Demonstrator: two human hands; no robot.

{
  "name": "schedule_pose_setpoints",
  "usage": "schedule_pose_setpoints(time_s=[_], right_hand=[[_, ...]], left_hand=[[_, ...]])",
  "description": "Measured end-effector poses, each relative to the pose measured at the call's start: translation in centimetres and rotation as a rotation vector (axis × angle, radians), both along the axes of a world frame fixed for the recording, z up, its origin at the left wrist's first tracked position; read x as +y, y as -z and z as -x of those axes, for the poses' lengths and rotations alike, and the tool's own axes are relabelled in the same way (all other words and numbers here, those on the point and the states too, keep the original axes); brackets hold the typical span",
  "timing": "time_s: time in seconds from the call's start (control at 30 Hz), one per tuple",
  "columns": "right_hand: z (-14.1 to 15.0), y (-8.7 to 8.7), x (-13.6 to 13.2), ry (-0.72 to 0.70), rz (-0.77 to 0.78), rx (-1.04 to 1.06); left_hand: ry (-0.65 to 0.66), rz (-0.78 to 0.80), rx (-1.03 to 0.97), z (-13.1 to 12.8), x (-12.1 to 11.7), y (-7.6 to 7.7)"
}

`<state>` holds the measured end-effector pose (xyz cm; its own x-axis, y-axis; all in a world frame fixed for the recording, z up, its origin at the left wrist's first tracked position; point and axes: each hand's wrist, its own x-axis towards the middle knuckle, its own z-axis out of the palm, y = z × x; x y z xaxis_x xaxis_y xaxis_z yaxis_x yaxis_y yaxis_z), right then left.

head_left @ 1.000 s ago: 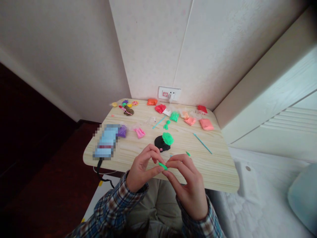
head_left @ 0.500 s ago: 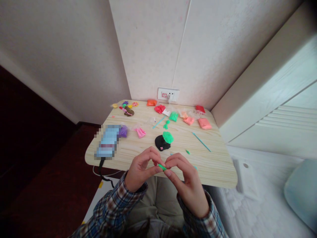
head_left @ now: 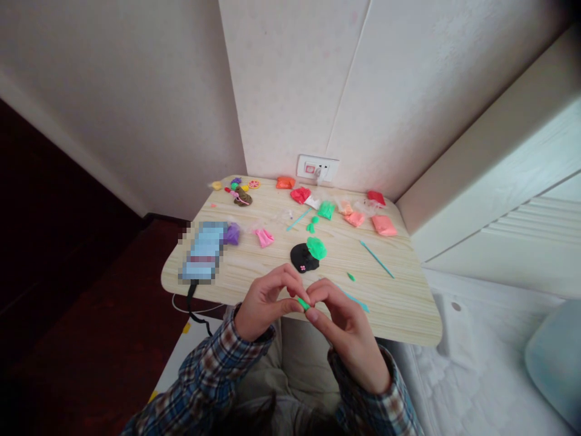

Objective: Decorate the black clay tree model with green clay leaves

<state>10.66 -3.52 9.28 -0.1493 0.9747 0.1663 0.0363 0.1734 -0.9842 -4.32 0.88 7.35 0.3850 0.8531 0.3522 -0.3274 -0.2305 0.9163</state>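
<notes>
A small piece of bright green modelling clay is pinched between the fingertips of both hands, above the table's near edge. My left hand grips its left end with thumb and forefinger, and my right hand pinches the other end; the fingertips nearly meet and partly cover it. Just beyond lies a black clay piece with a pink flower on it and a ruffled green clay piece at its upper right. A small green leaf-shaped bit rests to the right. Farther back sits a green bow-like clay piece.
Blue tool sticks lie on the table, one at the right. Clay packets, including a green one and a pink one, are scattered behind. A blurred-out phone with a cable occupies the left. A wall socket is behind.
The view has shifted slightly, so the table's things appear a little farther right. Both hands still pinch the green clay, with only slight finger movement.
</notes>
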Motion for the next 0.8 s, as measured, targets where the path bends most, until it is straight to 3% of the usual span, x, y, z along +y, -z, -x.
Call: schedule_pose_setpoints(time_s=[0.43, 0.8], right_hand=[[1.4, 0.0, 0.7, -0.011, 0.102, 0.053], [1.4, 0.3, 0.5, 0.012, 0.138, 0.074]], left_hand=[[-0.072, -0.01, 0.043, 1.7, 0.0, 0.3], [-0.116, -0.043, 0.055, 1.5, -0.4, 0.2]])
